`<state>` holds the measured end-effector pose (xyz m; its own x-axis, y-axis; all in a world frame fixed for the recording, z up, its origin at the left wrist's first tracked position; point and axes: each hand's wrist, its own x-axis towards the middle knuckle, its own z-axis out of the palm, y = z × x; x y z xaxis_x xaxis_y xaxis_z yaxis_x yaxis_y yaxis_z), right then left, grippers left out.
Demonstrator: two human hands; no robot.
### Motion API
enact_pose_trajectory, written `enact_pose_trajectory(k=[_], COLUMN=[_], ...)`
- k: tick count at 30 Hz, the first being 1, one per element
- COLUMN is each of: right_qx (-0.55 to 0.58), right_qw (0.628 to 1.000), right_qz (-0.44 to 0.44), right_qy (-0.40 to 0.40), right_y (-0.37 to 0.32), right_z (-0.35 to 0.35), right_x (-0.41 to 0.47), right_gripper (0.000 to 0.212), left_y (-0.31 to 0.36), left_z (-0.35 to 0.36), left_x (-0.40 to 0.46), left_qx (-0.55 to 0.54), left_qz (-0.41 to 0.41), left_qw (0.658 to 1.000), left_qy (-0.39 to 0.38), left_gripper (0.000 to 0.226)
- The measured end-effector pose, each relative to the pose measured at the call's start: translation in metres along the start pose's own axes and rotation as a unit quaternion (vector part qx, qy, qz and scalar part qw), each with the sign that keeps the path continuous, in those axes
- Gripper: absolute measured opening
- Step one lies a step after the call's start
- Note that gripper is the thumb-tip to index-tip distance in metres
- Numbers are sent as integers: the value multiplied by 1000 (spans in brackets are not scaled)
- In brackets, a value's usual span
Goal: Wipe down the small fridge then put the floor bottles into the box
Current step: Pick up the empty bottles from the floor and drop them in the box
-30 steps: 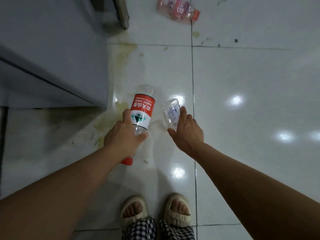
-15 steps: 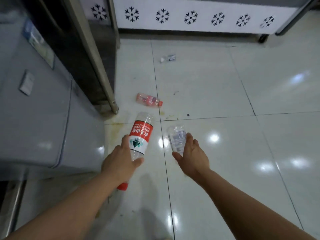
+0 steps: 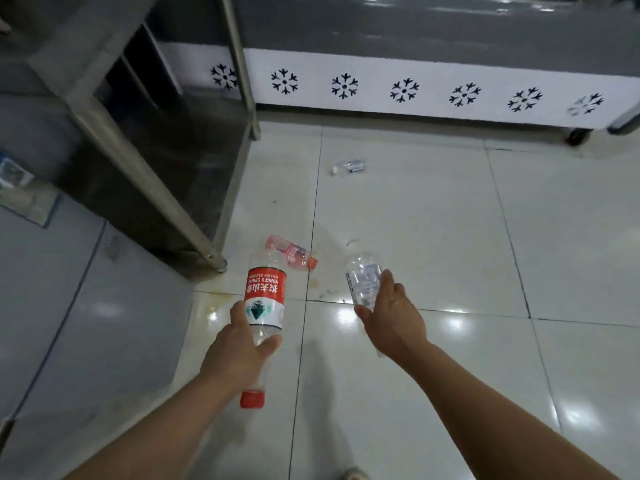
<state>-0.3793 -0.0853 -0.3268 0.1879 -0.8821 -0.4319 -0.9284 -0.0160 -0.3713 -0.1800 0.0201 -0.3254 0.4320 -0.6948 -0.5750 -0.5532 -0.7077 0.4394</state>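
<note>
My left hand [image 3: 237, 355] grips a clear bottle with a red label and red cap [image 3: 265, 296], cap end toward me. My right hand [image 3: 393, 318] holds a small clear bottle [image 3: 363, 277] by its lower part. Both are held above the floor. A pinkish bottle with an orange cap [image 3: 291, 256] lies on the tiles just beyond them. Farther off a small clear bottle with a white cap [image 3: 349, 167] lies on the floor. The grey small fridge [image 3: 69, 306] stands at my left. No box is in view.
A steel rack [image 3: 156, 181] with slanted legs stands beside the fridge. A long grey cabinet on castors, with a white snowflake panel [image 3: 433, 91], runs along the back. Yellowish stains mark the glossy white tile floor [image 3: 433, 237] near the fridge corner.
The view has tilted up from my feet to the room ahead. Both hands still hold their bottles, and the rack, back cabinet and far bottle have come into sight.
</note>
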Motion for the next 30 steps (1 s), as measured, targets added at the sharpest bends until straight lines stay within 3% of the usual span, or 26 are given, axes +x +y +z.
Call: enact_pose_trajectory(k=[7, 13, 24, 30], right_qx=[-50, -92, -163, -204], right_qw=[998, 992, 963, 926], right_qz=[-35, -67, -156, -240], right_qy=[-28, -57, -144, -206], right_y=[5, -25, -62, -73], right_z=[-42, -50, 13, 57], right_x=[96, 198, 360, 415], right_gripper=[78, 71, 72, 79], left_y=[62, 70, 59, 65], left_z=[15, 11, 43, 75], left_x=[61, 136, 246, 285], left_qx=[-78, -121, -184, -247], left_qz=[-36, -102, -241, -329], left_qw=[996, 986, 951, 906], left_qy=[32, 49, 60, 98], left_gripper=[81, 81, 82, 79])
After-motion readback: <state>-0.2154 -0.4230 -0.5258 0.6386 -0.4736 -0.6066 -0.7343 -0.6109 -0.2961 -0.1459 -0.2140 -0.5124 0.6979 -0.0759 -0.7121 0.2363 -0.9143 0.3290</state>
